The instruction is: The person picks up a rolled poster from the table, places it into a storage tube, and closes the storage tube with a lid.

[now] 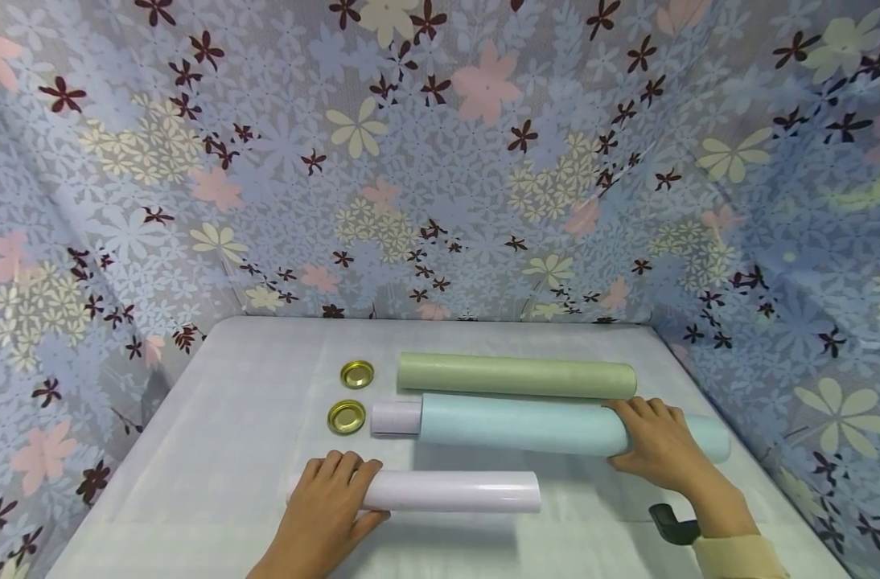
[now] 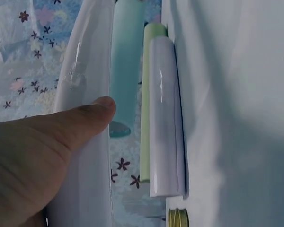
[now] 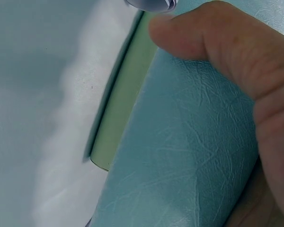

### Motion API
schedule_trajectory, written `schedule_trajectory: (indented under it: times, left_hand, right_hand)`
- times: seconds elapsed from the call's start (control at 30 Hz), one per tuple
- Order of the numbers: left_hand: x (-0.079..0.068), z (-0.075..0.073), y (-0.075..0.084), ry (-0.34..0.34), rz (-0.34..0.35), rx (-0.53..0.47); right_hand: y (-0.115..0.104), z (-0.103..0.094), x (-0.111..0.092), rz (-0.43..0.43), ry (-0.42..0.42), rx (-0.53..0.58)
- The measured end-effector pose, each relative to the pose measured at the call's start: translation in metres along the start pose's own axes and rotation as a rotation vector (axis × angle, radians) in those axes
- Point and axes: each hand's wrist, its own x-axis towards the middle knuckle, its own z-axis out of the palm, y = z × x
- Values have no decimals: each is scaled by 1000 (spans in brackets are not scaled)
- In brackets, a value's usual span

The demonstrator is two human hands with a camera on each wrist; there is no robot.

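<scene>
My left hand grips a glossy whitish roll near its left end, thumb on the near side. Farther right, my right hand holds a light blue roll toward its right end; creases show on its surface in the right wrist view. Both held rolls look raised off the table, with shadows beneath. A lavender roll lies beside a green roll in the left wrist view. From the head, the blue roll hides most of the lavender roll, and the green roll lies behind both.
Two gold-coloured round lids, a rear lid and a front lid, lie left of the rolls. A pale cloth covers the table. Floral fabric hangs at the back and sides. A black curved piece sits by my right wrist.
</scene>
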Motion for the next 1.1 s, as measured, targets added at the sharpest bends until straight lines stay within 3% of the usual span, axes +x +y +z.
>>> schedule_trajectory:
  times: [0.47,1.1]
  left_hand:
    - [-7,-9,-24,59,0,11]
    - [-7,-25,-51,16,-66,9]
  right_hand:
    - [2,-10,0,1,14,-5]
    - [6,-21,4,38,0,-34]
